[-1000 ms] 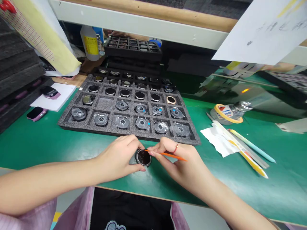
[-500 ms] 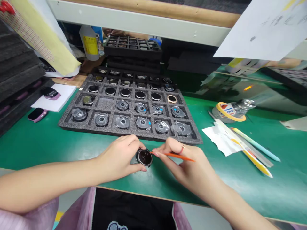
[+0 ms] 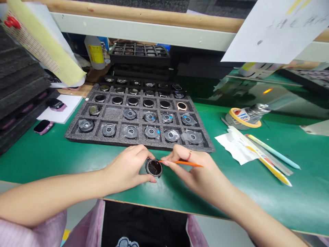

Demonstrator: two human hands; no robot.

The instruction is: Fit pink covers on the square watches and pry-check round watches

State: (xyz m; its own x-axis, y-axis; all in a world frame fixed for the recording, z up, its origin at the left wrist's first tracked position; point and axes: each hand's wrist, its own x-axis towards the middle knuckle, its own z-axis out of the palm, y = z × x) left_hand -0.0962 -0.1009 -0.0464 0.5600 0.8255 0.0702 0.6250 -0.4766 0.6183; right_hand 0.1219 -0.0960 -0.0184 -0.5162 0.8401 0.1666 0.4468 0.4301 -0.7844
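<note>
My left hand (image 3: 128, 168) is closed around a round black watch body (image 3: 154, 167), holding it just above the green mat (image 3: 51, 157) near the front edge. My right hand (image 3: 191, 169) pinches a thin orange stick (image 3: 183, 163) whose tip rests at the watch's upper right rim. A ring shows on one right finger. Just behind both hands lies a grey foam tray (image 3: 102, 111) with several round watch bodies in its cells, the near rows wrapped in clear film.
Right of the tray lie a white paper scrap (image 3: 235, 147), pens and a ruler (image 3: 269, 156), and a tape roll (image 3: 243, 117). Two pink watches (image 3: 42, 126) and a white pad sit at left. Black trays (image 3: 140, 55) and a bottle (image 3: 95, 51) stand behind.
Both hands stay on the watch and the stick; the stick's tip has shifted slightly along the rim. The view has tilted a little.
</note>
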